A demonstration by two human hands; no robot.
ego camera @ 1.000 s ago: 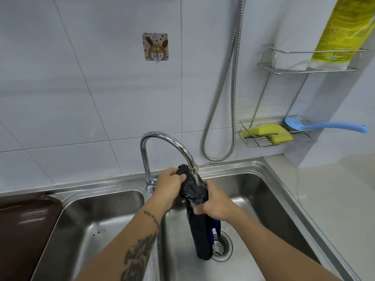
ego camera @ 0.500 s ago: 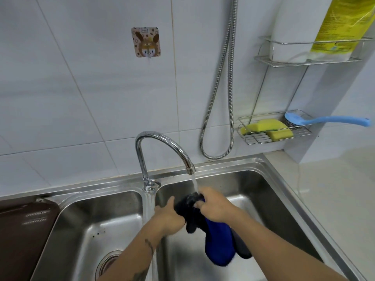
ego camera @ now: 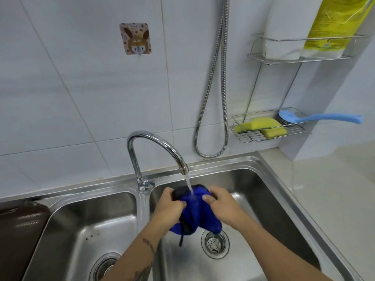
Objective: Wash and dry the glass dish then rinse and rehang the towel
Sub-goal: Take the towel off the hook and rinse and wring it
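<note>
both hands [ego camera: 170, 203] [ego camera: 220, 204] grip the blue towel [ego camera: 195, 211] tight under running tap [ego camera: 154, 145].

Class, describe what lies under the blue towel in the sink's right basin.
Below the towel sits the drain strainer in the right basin, its upper edge overlapped by hanging cloth. Basin floor behind the towel is hidden.
</note>
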